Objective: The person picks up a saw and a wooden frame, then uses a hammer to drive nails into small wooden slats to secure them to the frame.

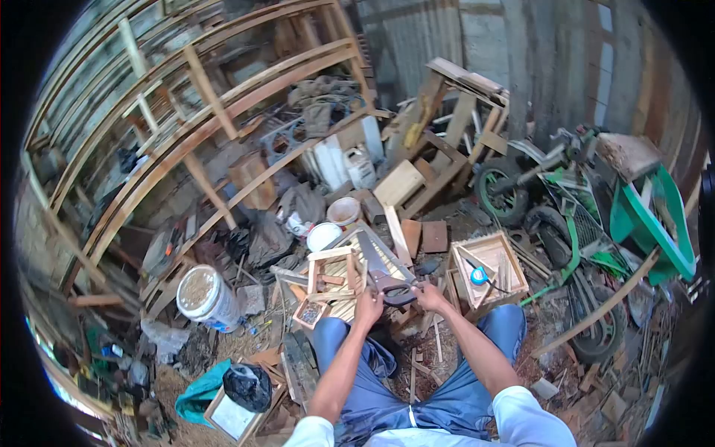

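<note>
A handsaw (pixel 383 262) lies between my two hands, its wide metal blade pointing away from me and its dark handle (pixel 396 292) nearest me. My left hand (pixel 368 307) is closed at the left side of the handle. On the other side, my right hand (pixel 430 297) grips the saw where the handle meets the blade. Just left of the blade stands a small frame of light wooden strips (pixel 333 255), resting on a slatted wooden surface (pixel 344 307). A little box of nails or screws (pixel 310 313) sits beside my left knee.
To my right, a wooden box (pixel 488 242) holds a blue tape measure (pixel 479 276) and wood pieces. A white bucket (pixel 208 299) stands at left. Farther right are a small motorbike (pixel 555 186) and a green wheelbarrow (pixel 655 231). Scrap wood litters the ground.
</note>
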`<state>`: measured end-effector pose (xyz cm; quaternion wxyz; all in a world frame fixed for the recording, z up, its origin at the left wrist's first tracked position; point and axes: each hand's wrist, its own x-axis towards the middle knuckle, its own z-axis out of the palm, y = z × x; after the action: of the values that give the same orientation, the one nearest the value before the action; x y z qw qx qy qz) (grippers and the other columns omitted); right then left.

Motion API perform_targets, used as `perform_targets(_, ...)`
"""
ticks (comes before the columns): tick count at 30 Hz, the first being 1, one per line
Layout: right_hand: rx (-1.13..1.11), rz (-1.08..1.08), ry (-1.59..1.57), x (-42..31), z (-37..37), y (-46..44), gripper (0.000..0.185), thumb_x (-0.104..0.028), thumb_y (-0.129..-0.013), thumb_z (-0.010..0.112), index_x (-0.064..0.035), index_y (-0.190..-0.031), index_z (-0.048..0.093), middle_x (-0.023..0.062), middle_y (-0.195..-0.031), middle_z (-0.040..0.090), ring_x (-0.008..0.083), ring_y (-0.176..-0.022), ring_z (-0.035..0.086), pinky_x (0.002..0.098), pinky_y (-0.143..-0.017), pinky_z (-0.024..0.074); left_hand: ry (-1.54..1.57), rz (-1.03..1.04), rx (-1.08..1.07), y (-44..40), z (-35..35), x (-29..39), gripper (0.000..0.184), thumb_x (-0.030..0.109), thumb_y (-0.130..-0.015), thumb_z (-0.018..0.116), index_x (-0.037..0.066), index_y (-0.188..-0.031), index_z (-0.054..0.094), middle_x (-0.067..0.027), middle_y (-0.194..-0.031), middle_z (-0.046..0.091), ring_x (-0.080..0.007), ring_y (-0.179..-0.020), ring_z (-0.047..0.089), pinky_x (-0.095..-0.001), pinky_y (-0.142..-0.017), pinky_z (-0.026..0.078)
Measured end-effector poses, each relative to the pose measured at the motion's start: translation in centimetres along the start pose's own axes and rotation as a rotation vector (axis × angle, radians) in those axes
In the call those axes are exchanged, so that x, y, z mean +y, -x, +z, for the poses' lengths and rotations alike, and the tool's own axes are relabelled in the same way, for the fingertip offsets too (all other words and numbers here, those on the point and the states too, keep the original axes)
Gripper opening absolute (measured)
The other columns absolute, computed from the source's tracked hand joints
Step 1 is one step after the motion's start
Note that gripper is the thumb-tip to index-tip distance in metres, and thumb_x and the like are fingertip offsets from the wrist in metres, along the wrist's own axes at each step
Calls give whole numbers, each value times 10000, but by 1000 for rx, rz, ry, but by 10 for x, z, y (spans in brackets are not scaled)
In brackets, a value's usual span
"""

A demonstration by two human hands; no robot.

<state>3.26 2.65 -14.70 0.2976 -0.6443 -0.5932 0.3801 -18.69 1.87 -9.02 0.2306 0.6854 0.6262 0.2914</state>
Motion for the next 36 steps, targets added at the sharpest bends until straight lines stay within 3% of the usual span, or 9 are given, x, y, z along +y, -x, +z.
perform_targets(9,-284,168,-481,3,-9,14,450,-350,-980,562,20,-1230,513,127,-994,639,198,-799,651,339,-637,546,-122,-265,65,-1,21,35,437,343,-862,648,-69,-1008,620,-272,-903,683,-429,-906,659,-477,-809,505)
perform_targets(12,-334,230,-795,-15,-34,23,511,-293,-994,546,68,-1331,414,193,-1177,598,278,-989,665,367,-772,583,-37,-324,-68,-7,21,37,511,395,-860,657,-73,-1065,638,-255,-940,693,-389,-872,681,-427,-790,517)
perform_targets(15,-293,222,-924,-22,-47,23,485,-265,-994,546,73,-1323,431,203,-1213,588,290,-1023,656,373,-838,575,287,-299,71,-5,26,42,522,392,-865,684,-93,-1047,625,-165,-840,701,-250,-719,672,-341,-687,521)
perform_targets(16,-278,222,-936,-34,-57,33,475,-262,-996,542,74,-1316,438,200,-1208,591,293,-1028,654,373,-845,572,369,-326,47,-6,27,41,477,330,-887,692,-102,-1068,600,-100,-825,673,-124,-698,609,-265,-638,495)
perform_targets(19,-222,185,-1059,-33,-58,43,467,-222,-992,544,55,-1340,402,178,-1238,565,286,-1061,632,392,-883,555,532,-219,129,1,34,54,408,252,-915,668,-93,-1114,578,-89,-852,655,-108,-718,592,-250,-635,486)
perform_targets(23,-115,146,-1157,-22,-61,64,488,-139,-985,530,44,-1380,309,185,-1287,502,305,-1094,606,440,-926,538,367,102,185,1,38,77,396,174,-886,682,-10,-1221,580,-127,-994,625,-190,-815,601,-321,-708,503)
perform_targets(24,-87,139,-1147,-21,-64,71,471,-124,-990,509,46,-1377,303,206,-1292,493,321,-1096,606,441,-937,537,417,43,71,1,42,81,417,162,-883,676,-12,-1248,576,-161,-1107,608,-214,-887,612,-331,-732,511)
perform_targets(28,6,206,-1062,-1,-62,89,456,-88,-996,476,55,-1387,291,229,-1287,490,335,-1120,595,446,-969,531,700,1,-101,8,94,61,550,176,-873,672,47,-1368,470,-171,-1012,684,-227,-765,664,-345,-736,528)
perform_targets(36,53,339,-974,36,-56,103,364,-54,-998,436,113,-1320,417,215,-1257,549,311,-1133,598,419,-980,528,407,-133,-339,20,140,31,406,278,-868,661,45,-1191,581,-174,-985,704,-279,-896,692,-401,-824,521)
